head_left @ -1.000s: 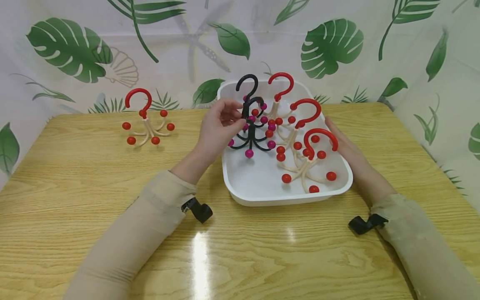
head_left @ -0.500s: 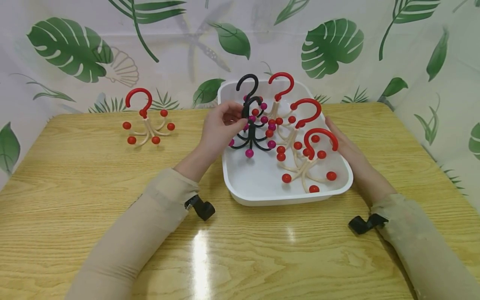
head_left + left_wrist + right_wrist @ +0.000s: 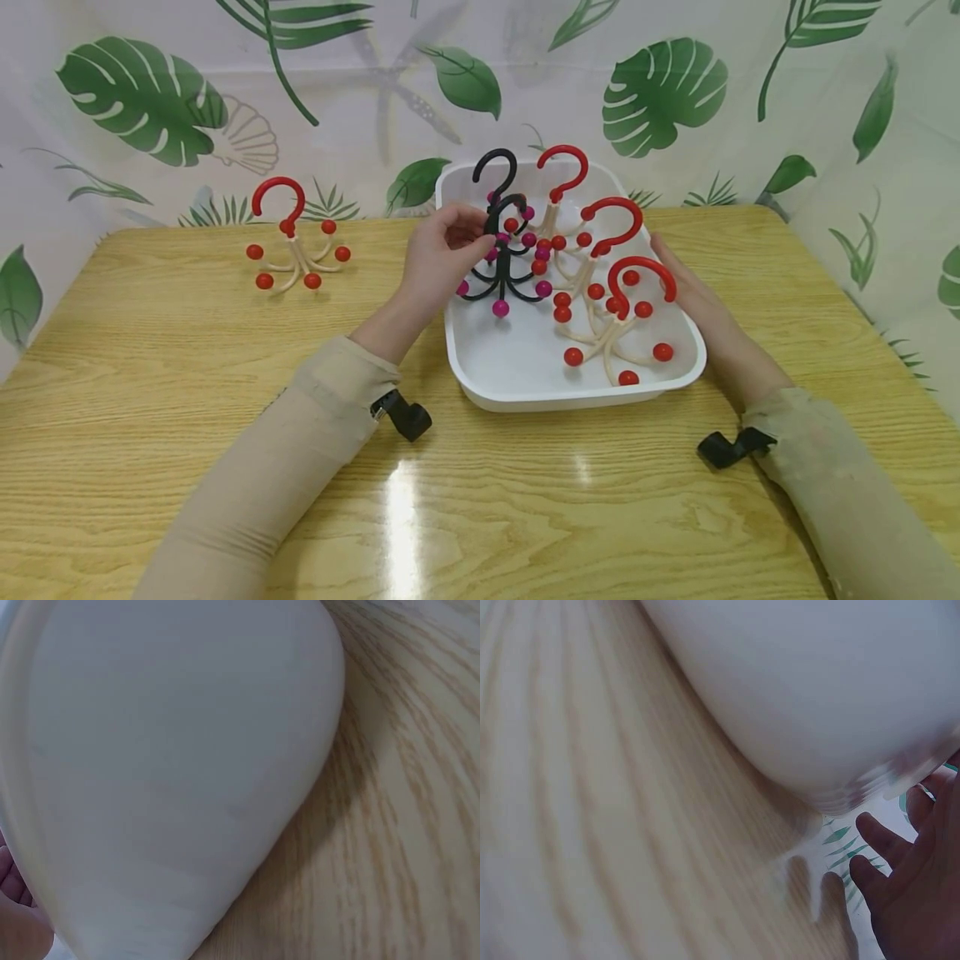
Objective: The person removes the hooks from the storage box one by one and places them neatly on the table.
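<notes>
In the head view, my left hand [image 3: 435, 267] pinches the stem of a black claw-like hanger [image 3: 502, 271] with magenta ball tips. This hanger is upright inside a white plastic tub [image 3: 517, 398]; a second black hanger [image 3: 513, 167] stands just behind it. My right hand [image 3: 697, 304] lies along the tub's right side, partly hidden by the rim. The right wrist view shows this hand [image 3: 922, 892] with fingers spread beside the tub wall [image 3: 817, 690]. Only part of my left hand [image 3: 26, 930] peeks past the tub in the left wrist view.
Several cream hangers with red hooks and red ball tips, such as the front one [image 3: 611, 333], fill the tub's right side. Another red-hooked hanger [image 3: 296, 254] stands on the wooden table [image 3: 225, 400] at the left. A leaf-print sheet [image 3: 525, 75] hangs behind.
My left hand has shifted very slightly to the right and closer around the black hanger's stem. The right hand and the tub stay where they were.
</notes>
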Demonstrator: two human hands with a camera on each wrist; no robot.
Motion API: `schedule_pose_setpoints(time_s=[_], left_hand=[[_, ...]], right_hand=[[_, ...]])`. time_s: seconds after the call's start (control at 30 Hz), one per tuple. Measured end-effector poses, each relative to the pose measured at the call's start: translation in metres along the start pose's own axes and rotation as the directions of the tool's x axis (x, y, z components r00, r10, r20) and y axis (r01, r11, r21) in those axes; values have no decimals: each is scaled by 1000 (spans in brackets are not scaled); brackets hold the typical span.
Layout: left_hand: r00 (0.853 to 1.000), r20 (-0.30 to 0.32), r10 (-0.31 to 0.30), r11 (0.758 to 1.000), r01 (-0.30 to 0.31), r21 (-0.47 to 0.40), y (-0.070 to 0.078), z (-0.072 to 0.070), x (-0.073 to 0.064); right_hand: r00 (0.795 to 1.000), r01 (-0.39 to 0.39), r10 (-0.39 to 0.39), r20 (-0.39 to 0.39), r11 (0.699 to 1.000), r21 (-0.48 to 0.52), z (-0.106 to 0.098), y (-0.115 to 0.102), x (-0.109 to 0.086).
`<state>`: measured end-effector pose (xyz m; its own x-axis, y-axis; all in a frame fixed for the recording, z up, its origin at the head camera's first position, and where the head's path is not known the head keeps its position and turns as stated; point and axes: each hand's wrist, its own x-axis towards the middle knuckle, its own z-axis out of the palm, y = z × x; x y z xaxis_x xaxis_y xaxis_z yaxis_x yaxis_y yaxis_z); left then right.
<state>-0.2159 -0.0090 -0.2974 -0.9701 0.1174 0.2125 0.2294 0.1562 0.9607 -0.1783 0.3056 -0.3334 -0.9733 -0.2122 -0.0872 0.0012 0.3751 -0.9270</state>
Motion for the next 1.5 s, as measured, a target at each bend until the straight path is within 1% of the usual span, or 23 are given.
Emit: schedule_pose_setpoints(time_s=[0.2,0.33,0.6,0.7,0.83,1.17,1.23,1.43,1.5], left_hand=[[1000,-2,-20,1000,20,1,9,0,-5],[1000,-11,-15,1000,15,-4,14,0,-8],[999,-23,23,999,-24,-32,10,-1,-3],[998,-33,50,998,-51,-38,10,-2,-2],[997,-41,72,996,-74,-41,14,-3,-2],[996,-50,68,996,-71,-59,18,-4,-2],[996,-50,68,995,-71,-67,21,-4,-3],[997,-47,68,995,-71,-64,48,-6,-16],[996,-45,75,995,-78,-62,53,-7,-19]], right_hand=[[1000,-5,5,0,1000,-3,0,1,0],[1000,-8,8,-5,1000,-13,0,1,0],[1000,-17,16,-9,999,-28,0,0,0],[1000,-12,12,-5,999,-36,0,0,-1],[1000,-14,14,-8,999,-40,0,0,0],[1000,-17,17,-11,999,-40,0,0,0],[1000,-19,18,-11,999,-40,0,0,0],[1000,-17,17,-8,999,-34,1,0,1],[1000,-13,13,-5,999,-36,0,0,1]])
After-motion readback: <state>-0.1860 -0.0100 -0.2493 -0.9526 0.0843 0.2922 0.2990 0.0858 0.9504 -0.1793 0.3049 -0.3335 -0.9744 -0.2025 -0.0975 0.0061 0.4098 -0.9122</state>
